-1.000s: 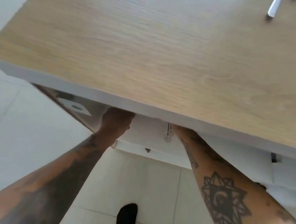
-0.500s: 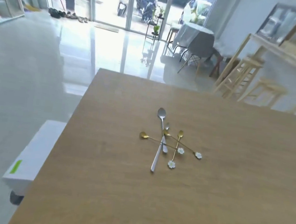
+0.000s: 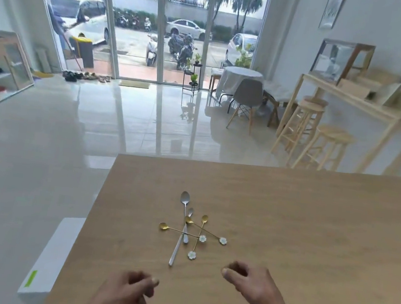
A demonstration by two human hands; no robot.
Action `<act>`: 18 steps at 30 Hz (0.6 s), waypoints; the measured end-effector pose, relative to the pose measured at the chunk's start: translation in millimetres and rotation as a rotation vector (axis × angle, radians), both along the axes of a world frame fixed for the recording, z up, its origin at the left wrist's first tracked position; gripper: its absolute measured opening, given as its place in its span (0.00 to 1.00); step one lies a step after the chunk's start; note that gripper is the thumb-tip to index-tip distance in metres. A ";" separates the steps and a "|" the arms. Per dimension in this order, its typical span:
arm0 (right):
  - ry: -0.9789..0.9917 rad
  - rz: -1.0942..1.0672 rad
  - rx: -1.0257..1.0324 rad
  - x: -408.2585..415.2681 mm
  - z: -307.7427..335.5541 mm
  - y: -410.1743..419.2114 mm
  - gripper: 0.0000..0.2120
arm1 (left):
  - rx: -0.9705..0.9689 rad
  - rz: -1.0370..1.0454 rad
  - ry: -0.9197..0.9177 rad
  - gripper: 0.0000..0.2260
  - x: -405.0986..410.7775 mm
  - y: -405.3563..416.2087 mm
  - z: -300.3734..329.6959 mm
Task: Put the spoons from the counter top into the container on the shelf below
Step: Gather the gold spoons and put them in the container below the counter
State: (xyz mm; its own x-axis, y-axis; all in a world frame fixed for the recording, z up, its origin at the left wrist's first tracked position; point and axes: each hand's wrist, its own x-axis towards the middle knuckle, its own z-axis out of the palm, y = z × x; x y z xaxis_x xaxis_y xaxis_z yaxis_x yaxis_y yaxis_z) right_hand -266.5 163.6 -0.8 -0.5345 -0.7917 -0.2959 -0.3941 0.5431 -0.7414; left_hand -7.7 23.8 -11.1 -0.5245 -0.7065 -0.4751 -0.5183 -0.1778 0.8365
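A small heap of spoons lies on the wooden counter top. The long silver spoon crosses a shorter silver spoon. Three thin gold spoons with white flower ends lie over them: one pointing left, one running right, one upright. My left hand hovers near the front edge, fingers curled, holding nothing. Just right of the heap, my right hand is also curled and holds nothing. The shelf and its container are hidden below the counter.
A white box with a green label stands on the floor by the counter's left edge. Beyond the counter are glossy floor tiles, wooden stools, a grey chair and glass doors.
A second ago both hands were under the counter at the shelf. The view then rose to the counter top, and both hands have now come up over it near the spoons.
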 end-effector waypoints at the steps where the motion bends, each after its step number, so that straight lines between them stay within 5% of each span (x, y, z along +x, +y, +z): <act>1: 0.071 0.018 -0.018 -9.6 0.0 -20.1 0.05 | -0.038 0.067 -0.005 0.09 -12.6 -6.0 1.7; 5: 0.281 0.054 0.053 -40.9 -12.5 -86.2 0.09 | -0.198 0.178 -0.154 0.08 -76.9 -41.0 5.2; 13: 0.413 0.245 0.131 -68.7 -43.7 -146.8 0.08 | -0.138 0.322 -0.266 0.15 -156.5 -74.2 -19.2; 18: 0.424 0.324 0.101 -75.9 -56.1 -155.7 0.08 | -0.042 0.374 -0.258 0.11 -178.4 -77.3 -26.4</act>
State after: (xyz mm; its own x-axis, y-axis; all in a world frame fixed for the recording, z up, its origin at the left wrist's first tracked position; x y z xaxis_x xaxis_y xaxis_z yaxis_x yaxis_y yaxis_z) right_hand -342.4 8.0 -56.9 -0.3571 -0.9144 -0.1906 -0.8060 0.4048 -0.4318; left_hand -186.1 -53.5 -37.6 -0.0976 -0.8462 -0.5238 -0.6173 -0.3613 0.6988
